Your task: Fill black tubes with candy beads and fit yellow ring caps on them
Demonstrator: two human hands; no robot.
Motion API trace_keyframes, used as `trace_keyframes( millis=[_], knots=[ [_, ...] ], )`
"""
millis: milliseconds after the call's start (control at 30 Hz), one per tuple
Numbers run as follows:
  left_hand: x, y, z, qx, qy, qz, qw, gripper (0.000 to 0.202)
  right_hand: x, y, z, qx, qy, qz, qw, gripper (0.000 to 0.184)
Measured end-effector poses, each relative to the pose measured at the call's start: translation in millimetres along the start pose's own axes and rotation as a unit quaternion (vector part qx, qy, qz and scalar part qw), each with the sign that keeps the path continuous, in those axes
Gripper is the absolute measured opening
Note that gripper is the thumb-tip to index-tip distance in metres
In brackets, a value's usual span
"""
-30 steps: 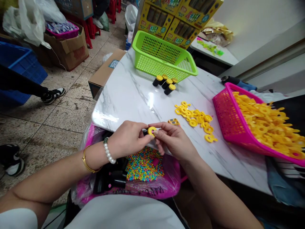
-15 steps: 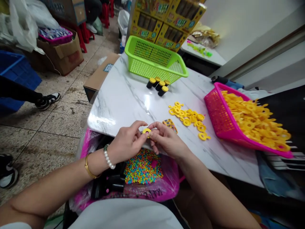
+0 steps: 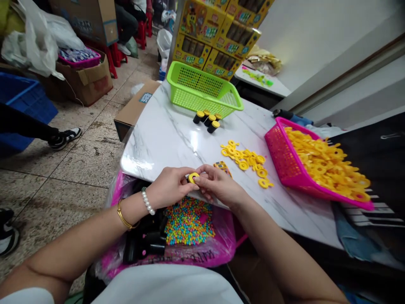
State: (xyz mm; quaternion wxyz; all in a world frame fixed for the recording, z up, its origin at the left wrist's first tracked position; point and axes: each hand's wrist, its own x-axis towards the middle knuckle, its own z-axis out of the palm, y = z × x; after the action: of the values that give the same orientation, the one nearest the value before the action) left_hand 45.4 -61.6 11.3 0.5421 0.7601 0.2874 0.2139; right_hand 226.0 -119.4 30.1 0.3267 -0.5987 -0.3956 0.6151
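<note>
Between my two hands, above the table's front edge, is a small black tube with a yellow ring-shaped cap (image 3: pixel 193 177). My left hand (image 3: pixel 170 186) has its fingers closed around the black body, which they mostly hide. The thumb and fingers of my right hand (image 3: pixel 220 184) pinch the yellow cap from the other side. Just beyond my right hand lies a colourful printed sheet (image 3: pixel 222 168), partly covered. Loose yellow ring caps (image 3: pixel 243 164) are scattered to its right. Below my hands, a pink tub (image 3: pixel 232 240) lined with plastic holds many coloured beads (image 3: pixel 190 223) and black tubes (image 3: pixel 152 244).
Several yellow-capped black tubes (image 3: pixel 213 126) stand before a green basket (image 3: pixel 205 99) on the marbled table (image 3: pixel 158 139). A pink basket (image 3: pixel 280 156) heaped with yellow caps is at the right. Yellow boxes (image 3: pixel 221 63) are stacked behind; a cardboard box (image 3: pixel 131 112) stands left.
The yellow cap has tilted, and the black tube's side now shows under it. Both hands remain together at nearly the same place. The camera view has shifted slightly.
</note>
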Motion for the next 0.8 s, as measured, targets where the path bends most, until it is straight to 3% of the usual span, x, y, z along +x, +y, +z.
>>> trace_keyframes(
  millis=[233,333,433,533,667,800],
  knots=[
    [-2,-3,1.5,0.038,0.024,0.024,0.999,0.015,-19,1,-18,0.045,-0.012,-0.066,0.997,0.051],
    [-2,-3,3.0,0.055,0.026,0.022,0.998,0.014,-9,-6,-16,0.019,-0.04,-0.021,0.999,0.053],
    [-2,-2,5.1,0.094,0.03,0.009,0.995,0.011,9,-17,-8,-0.075,-0.036,0.023,0.996,0.047],
    [0,-1,7.8,0.158,0.033,-0.013,0.987,0.014,20,-24,-4,-0.124,-0.05,0.036,0.99,0.047],
    [0,-2,10.5,0.187,0.021,-0.016,0.982,0.017,20,-22,-11,-0.133,-0.08,0.071,0.985,0.052],
    [-2,-4,11.2,0.18,0.024,0.007,0.983,0.016,20,-25,-13,-0.159,-0.11,0.062,0.979,0.052]
  ],
)
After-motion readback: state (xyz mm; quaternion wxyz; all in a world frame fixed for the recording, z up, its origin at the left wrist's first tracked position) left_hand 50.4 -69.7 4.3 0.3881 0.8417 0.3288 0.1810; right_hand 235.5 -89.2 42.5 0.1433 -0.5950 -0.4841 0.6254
